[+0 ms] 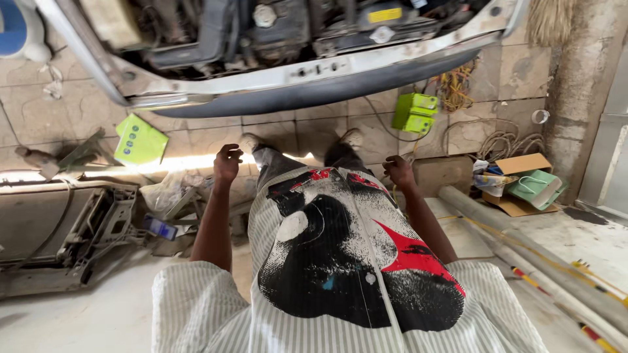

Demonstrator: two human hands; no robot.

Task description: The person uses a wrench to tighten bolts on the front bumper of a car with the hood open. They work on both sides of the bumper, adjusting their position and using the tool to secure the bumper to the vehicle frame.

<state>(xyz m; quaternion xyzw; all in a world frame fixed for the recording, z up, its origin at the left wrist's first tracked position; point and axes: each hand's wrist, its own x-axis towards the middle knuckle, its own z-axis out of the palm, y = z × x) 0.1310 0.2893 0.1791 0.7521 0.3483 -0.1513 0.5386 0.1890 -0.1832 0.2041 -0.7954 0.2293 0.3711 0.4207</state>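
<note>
left hand (pixel 227 162) is held in front of the body at the left, fingers (pixel 233 153) curled loosely inward, nothing gripped, nothing touched as far as can be seen. right hand (pixel 399 172) is held at the right, fingers half curled and pointing down, also empty; whether the fingertips touch the trouser leg cannot be told. both hands are seen from behind, so the palms are hidden.

both hands hang above the tiled floor (pixel 196 140), short of the car front (pixel 294 82), whose pale edge and open engine bay are seen ahead; the bay contents are dark and hard to make out, and the car is cut off at the top edge. two shoes (pixel 353 137) are seen between the hands, near the car's edge.

nearest the left hand: a crumpled clear plastic bag (pixel 167 189), a flat green box (pixel 139 140) lying on the floor, and a grey dismantled panel (pixel 59 229), partly cut off at the left edge. nearest the right hand: two stacked green boxes (pixel 415 112), with a tangle of yellow wires (pixel 454 88) just beside them.

further right an open cardboard box (pixel 520 186) is seen with a pale green paper bag (pixel 538 186) lying in it; other contents cannot be told. grey pipes (pixel 523 261) are laid diagonally across the floor at the right. the lower frame is filled by the striped shirt (pixel 327 274).
</note>
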